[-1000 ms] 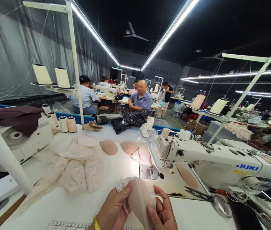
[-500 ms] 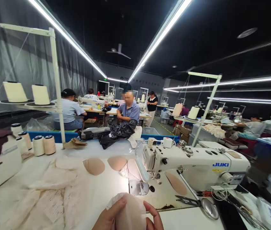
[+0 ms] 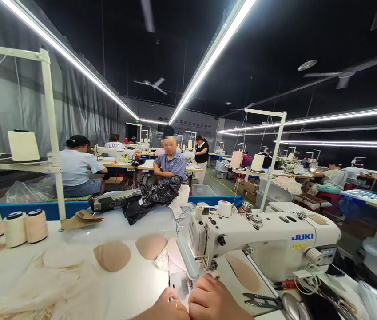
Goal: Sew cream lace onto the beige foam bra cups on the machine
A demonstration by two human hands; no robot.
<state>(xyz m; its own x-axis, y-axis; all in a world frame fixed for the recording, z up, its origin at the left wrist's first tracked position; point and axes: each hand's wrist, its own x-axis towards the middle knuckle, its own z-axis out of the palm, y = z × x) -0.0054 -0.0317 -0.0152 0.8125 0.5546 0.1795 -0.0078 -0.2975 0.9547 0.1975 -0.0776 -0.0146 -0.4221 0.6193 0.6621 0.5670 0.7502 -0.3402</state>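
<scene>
1. Grip: the left hand (image 3: 166, 307) and right hand (image 3: 215, 298) come together at the near edge of the metal needle plate (image 3: 180, 282), fingers bent. How far open each grip is, and whether it has hold of cloth, I cannot tell; their undersides are hidden.
2. Progress, as a judgement: the work appears to be at the stitching point of the sewing machine (image 3: 258, 231). Whether any seam has been made does not show.
3. Around the grip: the machine's head stands just beyond the right hand. A pale cup piece (image 3: 174, 253) lies beyond the plate, partly behind the lamp (image 3: 188, 258), apart from both hands.
4. Farther out: tan cup pieces (image 3: 113, 256) and loose lace fabric (image 3: 65, 284) lie leftward on the bench (image 3: 138, 280); these look unattached, though whether finished or waiting is unclear.
5. Rightward, snips (image 3: 262, 300) lie near the right hand.
</scene>
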